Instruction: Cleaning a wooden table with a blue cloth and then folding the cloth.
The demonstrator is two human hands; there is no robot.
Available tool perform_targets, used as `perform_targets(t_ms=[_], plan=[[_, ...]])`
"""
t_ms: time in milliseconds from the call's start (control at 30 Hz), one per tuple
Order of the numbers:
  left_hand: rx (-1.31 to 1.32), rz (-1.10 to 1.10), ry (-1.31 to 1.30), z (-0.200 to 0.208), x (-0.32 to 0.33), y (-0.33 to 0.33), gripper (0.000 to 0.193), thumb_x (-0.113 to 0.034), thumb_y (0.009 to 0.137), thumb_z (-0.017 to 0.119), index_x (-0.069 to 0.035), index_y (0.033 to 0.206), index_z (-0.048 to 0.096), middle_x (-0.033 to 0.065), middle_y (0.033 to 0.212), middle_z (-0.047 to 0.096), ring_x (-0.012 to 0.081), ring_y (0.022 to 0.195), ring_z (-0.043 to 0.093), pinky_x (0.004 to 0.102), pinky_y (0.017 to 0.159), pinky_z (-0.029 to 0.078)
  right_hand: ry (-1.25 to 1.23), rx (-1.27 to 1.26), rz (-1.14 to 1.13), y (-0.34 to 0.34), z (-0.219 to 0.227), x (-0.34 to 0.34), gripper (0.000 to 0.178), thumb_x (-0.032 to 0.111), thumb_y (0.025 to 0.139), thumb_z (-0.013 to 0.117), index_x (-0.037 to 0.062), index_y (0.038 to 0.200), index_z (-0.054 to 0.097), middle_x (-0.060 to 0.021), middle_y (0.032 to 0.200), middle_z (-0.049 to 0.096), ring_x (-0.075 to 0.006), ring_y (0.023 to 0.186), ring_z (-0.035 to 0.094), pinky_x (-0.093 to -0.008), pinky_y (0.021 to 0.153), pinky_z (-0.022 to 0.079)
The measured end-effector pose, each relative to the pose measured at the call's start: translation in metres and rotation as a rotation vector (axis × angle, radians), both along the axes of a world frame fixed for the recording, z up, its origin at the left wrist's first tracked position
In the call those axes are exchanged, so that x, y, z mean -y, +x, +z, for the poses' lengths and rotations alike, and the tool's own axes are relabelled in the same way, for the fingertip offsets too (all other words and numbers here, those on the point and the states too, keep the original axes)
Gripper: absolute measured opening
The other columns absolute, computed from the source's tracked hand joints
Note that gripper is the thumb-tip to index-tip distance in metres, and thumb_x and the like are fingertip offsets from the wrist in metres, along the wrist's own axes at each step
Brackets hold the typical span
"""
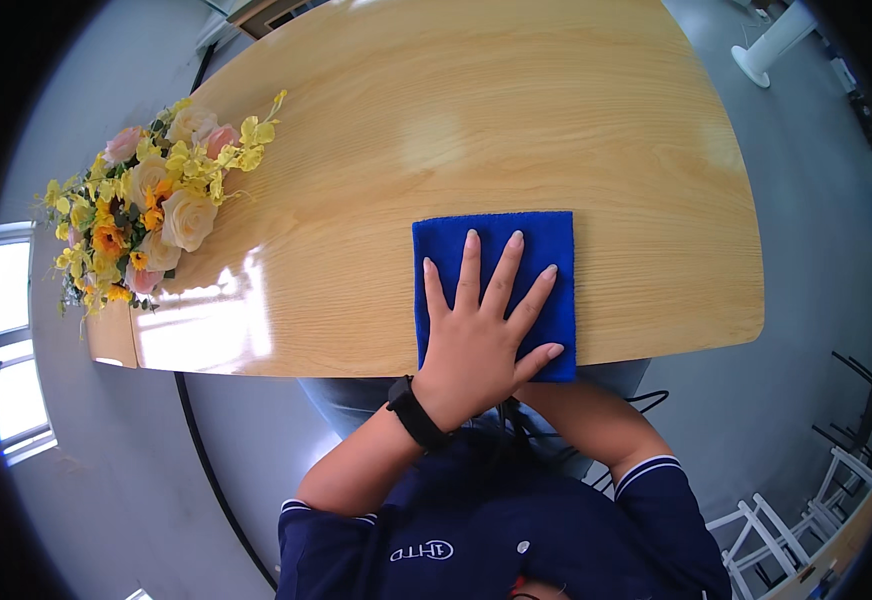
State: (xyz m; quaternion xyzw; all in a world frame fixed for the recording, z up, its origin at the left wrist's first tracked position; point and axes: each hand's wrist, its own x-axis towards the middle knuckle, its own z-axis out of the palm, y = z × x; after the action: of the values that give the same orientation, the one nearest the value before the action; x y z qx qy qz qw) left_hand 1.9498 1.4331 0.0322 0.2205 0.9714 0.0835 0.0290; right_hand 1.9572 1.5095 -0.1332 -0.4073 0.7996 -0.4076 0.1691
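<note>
A folded blue cloth [546, 225] lies on the wooden table [596, 130] at its near edge. My left hand [476, 340] rests palm down on the cloth, its fingers spread wide and the thumb pointing right. Nothing is gripped in it. A black band [416, 415] circles my left wrist. My right forearm comes in from the lower right and passes behind my left wrist, at the table's near edge. The right hand itself is hidden there.
A bouquet of yellow, white, pink and orange flowers [146, 205] stands at the table's left side. Beyond the right edge are a white column-like stand [776, 45] on the floor and white chair frames [771, 530]. A dark cable [651, 397] shows by my right arm.
</note>
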Motion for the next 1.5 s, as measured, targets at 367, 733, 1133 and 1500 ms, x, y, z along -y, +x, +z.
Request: perform_targets(t_ms=[367, 733, 1133, 1500], plan=[[0.082, 0.304, -0.129, 0.004, 0.138, 0.031, 0.067, -0.056, 0.082, 0.051, -0.024, 0.139, 0.038, 0.0126, 0.151, 0.018, 0.0416, 0.137, 0.01, 0.0615, 0.105, 0.007, 0.077, -0.024, -0.06, -0.01, -0.002, 0.015, 0.041, 0.038, 0.093, 0.041, 0.0115, 0.121, 0.053, -0.011, 0.125, 0.053, -0.0264, 0.113, 0.049, -0.0383, 0.093, 0.04], [0.105, 0.841, -0.155, -0.016, 0.304, 0.049, 0.062, -0.051, 0.091, 0.042, -0.025, 0.144, 0.025, 0.0071, 0.153, 0.012, 0.0371, 0.14, 0.006, 0.0604, 0.106, 0.005, 0.219, -0.067, -0.104, -0.004, 0.007, -0.004, 0.041, 0.039, 0.092, 0.042, 0.012, 0.122, 0.052, -0.0108, 0.126, 0.052, -0.0267, 0.114, 0.049, -0.0388, 0.094, 0.04], [0.319, 0.825, -0.645, -0.047, 0.524, 0.078, 0.044, -0.022, 0.097, 0.034, -0.028, 0.14, 0.028, 0.009, 0.153, 0.0, 0.0377, 0.14, -0.001, 0.0597, 0.108, 0.011, 0.321, -0.096, -0.107, -0.009, 0.002, 0.0, 0.042, 0.04, 0.092, 0.042, 0.0125, 0.123, 0.052, -0.0107, 0.127, 0.052, -0.0271, 0.115, 0.048, -0.0393, 0.094, 0.04], [0.538, 0.936, -0.736, -0.043, 0.619, 0.062, 0.049, -0.018, 0.098, 0.023, -0.026, 0.144, 0.012, 0.018, 0.152, 0.001, 0.0493, 0.135, 0.011, 0.0689, 0.098, 0.022, 0.465, -0.134, -0.102, -0.001, 0.002, 0.003, 0.043, 0.041, 0.092, 0.043, 0.013, 0.123, 0.052, -0.0105, 0.128, 0.051, -0.0274, 0.116, 0.047, -0.0397, 0.095, 0.039]])
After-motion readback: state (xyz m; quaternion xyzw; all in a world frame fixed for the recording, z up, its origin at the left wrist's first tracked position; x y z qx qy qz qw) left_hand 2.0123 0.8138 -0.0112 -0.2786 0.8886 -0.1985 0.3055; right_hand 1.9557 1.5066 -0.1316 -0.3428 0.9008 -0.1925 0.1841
